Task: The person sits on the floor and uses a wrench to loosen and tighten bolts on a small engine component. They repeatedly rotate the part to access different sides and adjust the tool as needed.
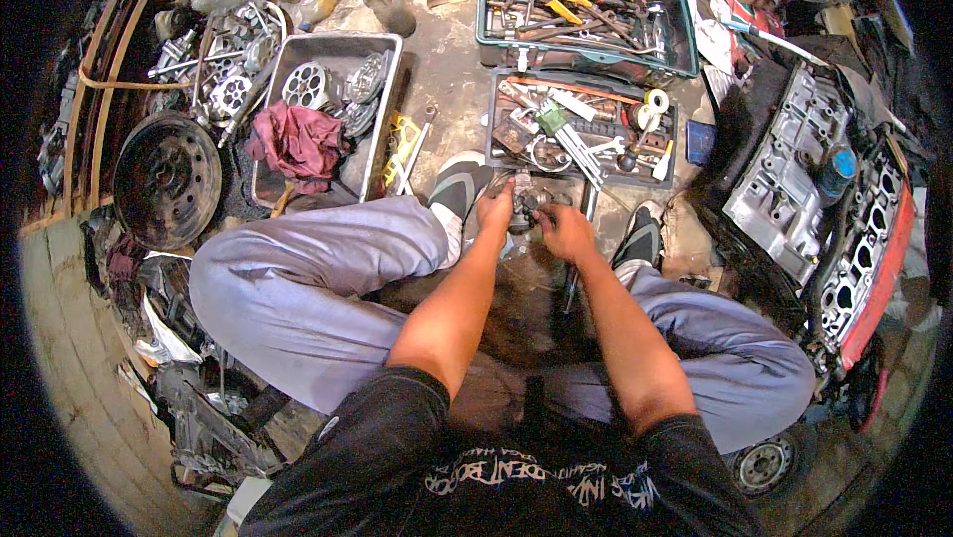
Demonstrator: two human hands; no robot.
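Between my feet, both hands meet at a small greyish, dark metal part [523,201], too small and partly covered to name more exactly. My left hand [495,207] is closed around its left side. From the right, my right hand [568,231] comes in with thumb and fingers pinched together against the part; whatever sits in that pinch is hidden. Just past my right hand, a long shiny metal bar [591,203] lies by the tool tray. The dark tool tray [667,168] in front of my hands holds several wrenches [574,147], tape rolls and other tools.
A green toolbox [586,61] full of tools stands behind the tray. At left, a grey bin [393,68] holds a maroon rag [298,145] and metal parts, beside a wheel rim [169,180]. Engine castings [789,155] lean at right. A bottle [385,3] stands at the back.
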